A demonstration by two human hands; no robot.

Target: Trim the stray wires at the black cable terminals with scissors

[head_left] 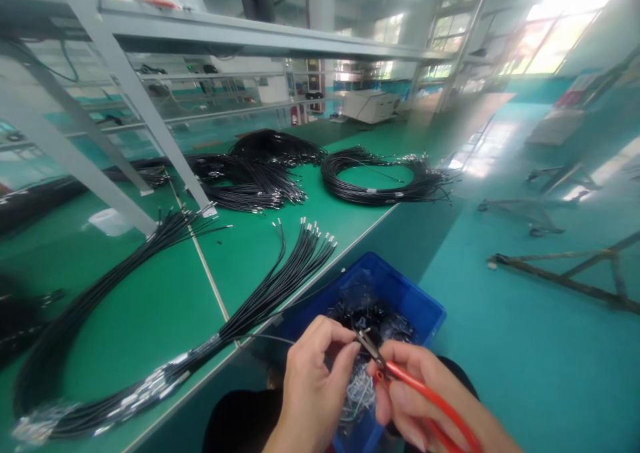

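Note:
My left hand (316,381) pinches the end of a thin black cable (270,337) between thumb and fingertips. That cable runs back to a long black cable bundle (273,289) curving along the bench edge, with pale tips fanned out. In my right hand (415,389) is a pair of red-handled cutting pliers (371,347). The plier jaws meet the cable end right at my left fingertips; whether they are closed on it I cannot make out. Both hands are above a blue bin (427,309) holding clear plastic bags and small scraps.
On the green bench (235,253) lie a coiled cable bundle (370,193) and more black cables (250,186) behind. White shelf posts (140,106) rise at the left, carrying an overhead shelf (270,36). A wheeled metal frame (565,276) stands on the floor at right.

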